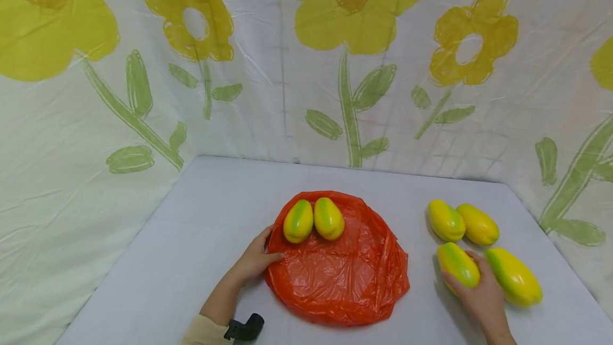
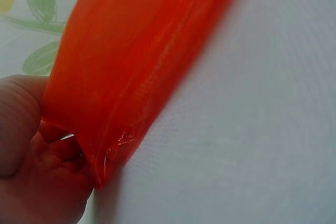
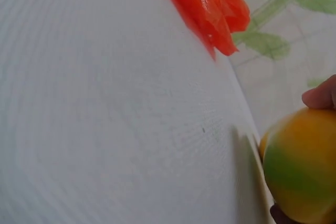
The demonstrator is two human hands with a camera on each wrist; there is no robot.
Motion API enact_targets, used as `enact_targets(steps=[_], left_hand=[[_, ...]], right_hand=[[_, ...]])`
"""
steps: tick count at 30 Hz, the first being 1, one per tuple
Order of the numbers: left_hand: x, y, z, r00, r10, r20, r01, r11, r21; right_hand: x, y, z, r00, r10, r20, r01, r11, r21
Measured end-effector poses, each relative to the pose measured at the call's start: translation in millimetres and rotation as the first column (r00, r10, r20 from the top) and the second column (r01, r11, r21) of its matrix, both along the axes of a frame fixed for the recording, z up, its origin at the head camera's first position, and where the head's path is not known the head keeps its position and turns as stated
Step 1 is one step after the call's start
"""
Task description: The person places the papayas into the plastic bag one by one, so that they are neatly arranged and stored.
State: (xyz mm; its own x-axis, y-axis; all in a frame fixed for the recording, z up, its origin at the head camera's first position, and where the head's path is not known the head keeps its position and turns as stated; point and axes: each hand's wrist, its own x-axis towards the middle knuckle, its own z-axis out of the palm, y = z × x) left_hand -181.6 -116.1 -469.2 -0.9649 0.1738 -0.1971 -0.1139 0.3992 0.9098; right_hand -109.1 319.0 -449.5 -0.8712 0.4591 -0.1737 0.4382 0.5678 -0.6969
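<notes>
A red plastic bag (image 1: 330, 276) lies spread in a round shape on the table, with two yellow-green fruits (image 1: 298, 221) (image 1: 329, 219) side by side on its upper left part. The left hand (image 1: 253, 262) grips the bag's left edge, thumb over the rim; in the left wrist view the fingers curl behind the red plastic (image 2: 121, 51). To the right of the bag, the right hand (image 1: 481, 294) holds another yellow-green fruit (image 1: 458, 265) between thumb and fingers. The right wrist view shows this fruit (image 3: 302, 166) with fingertips above and below it.
Two fruits (image 1: 446, 220) (image 1: 478, 224) lie together beyond the right hand, and a larger-looking one (image 1: 514, 277) lies just right of it. The white table (image 1: 191, 228) ends at a curtain (image 1: 258, 95) printed with yellow flowers. A black band (image 1: 245, 328) is on the left wrist.
</notes>
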Motion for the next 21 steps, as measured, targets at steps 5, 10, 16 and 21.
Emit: enact_targets(steps=[5, 10, 16, 21], left_hand=[[-0.5, -0.7, -1.1, 1.000, -0.003, -0.004, 0.003, 1.000, -0.001], [-1.2, -0.2, -1.5, 1.000, -0.003, -0.004, 0.003, 1.000, -0.002], [-1.1, -0.5, -1.3, 1.000, -0.001, -0.003, 0.001, 1.000, -0.006], [-1.6, -1.0, -1.3, 1.000, -0.006, -0.007, 0.006, 1.000, 0.002]], right_hand=[[-1.7, -1, -0.7, 0.999, -0.012, -0.033, 0.012, 1.000, -0.001], [-4.2, -3, 1.6, 0.998, -0.014, -0.056, 0.014, 1.000, -0.002], [-14.6, -12, 7.9, 0.997, 0.036, -0.069, -0.034, 0.999, 0.021], [-26.6, -26, 14.3, 0.993, 0.086, -0.083, -0.084, 0.996, 0.020]])
